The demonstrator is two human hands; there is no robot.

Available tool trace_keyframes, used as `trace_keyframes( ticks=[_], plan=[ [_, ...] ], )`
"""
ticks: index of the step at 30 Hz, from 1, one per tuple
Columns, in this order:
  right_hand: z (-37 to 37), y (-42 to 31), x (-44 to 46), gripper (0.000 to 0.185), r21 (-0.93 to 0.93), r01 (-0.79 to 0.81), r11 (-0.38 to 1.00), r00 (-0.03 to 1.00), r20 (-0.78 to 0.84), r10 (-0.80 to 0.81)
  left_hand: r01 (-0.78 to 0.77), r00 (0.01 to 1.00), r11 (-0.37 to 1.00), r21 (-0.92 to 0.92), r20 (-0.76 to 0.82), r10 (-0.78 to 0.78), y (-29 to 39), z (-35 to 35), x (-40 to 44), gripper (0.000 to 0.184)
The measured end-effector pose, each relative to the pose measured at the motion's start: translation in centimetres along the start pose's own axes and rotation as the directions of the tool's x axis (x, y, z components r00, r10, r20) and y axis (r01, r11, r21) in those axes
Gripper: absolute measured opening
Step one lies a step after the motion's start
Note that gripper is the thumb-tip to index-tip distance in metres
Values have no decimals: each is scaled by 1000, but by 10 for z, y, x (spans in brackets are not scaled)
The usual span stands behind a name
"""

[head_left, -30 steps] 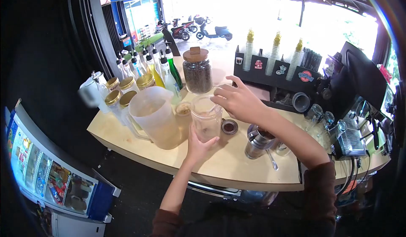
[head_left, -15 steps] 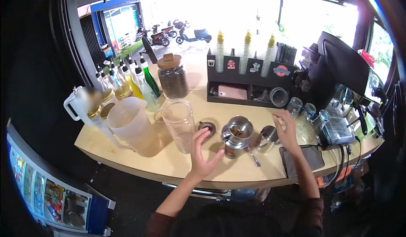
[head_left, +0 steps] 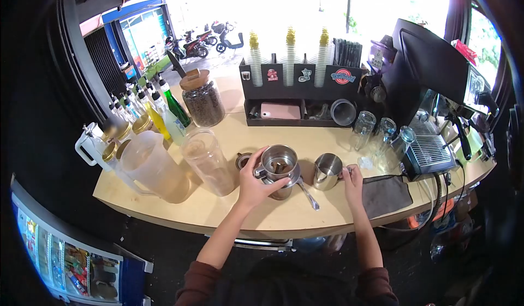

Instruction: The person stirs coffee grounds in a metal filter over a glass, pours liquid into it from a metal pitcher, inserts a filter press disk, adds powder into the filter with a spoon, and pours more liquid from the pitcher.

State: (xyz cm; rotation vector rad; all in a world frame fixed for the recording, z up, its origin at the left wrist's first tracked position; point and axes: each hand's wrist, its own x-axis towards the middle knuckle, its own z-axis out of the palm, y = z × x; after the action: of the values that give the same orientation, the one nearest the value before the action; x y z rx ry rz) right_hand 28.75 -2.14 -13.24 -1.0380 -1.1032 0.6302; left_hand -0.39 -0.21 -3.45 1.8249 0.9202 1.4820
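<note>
My left hand (head_left: 254, 185) curls around the metal drip coffee filter (head_left: 279, 158), thumb in front and fingers behind. Inside the filter is something dark with a glint. It sits on top of a glass (head_left: 281, 193), mostly hidden by the filter and my hand. A spoon (head_left: 310, 194) lies on the counter just right of the glass. My right hand (head_left: 353, 181) is closed on the handle of a small steel pitcher (head_left: 326, 172), which stands upright on the counter. Behind my left fingers is a small round metal lid (head_left: 243, 161).
Left of my hands stand a clear plastic jar (head_left: 209, 164) and a frosted jug (head_left: 150, 169). A coffee bean jar (head_left: 203, 101) and syrup bottles are behind them. A black cup organizer (head_left: 300, 107) spans the back. Glasses, a dark cloth (head_left: 385, 195) and an espresso machine (head_left: 431, 147) are on the right.
My left hand has moved from beside the filter onto it. My right hand has come down from behind the pitcher and taken its handle. The view has shifted slightly.
</note>
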Motion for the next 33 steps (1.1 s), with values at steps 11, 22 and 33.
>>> trace_keyframes(
  ticks=[11, 22, 33],
  plan=[
    [-8, -18, 10, 15, 400, -160, 903, 987, 70, 144, 67, 996, 992, -104, 67, -60, -4, -2, 0, 73],
    [25, -127, 50, 18, 154, 40, 987, 979, 193, -70, 42, 999, 992, -116, 40, -37, -9, 2, -4, 77],
    [71, -191, 73, 23, 38, 107, 993, 908, 404, -114, 49, 995, 995, -82, 88, -41, -13, -1, -3, 69]
  ],
)
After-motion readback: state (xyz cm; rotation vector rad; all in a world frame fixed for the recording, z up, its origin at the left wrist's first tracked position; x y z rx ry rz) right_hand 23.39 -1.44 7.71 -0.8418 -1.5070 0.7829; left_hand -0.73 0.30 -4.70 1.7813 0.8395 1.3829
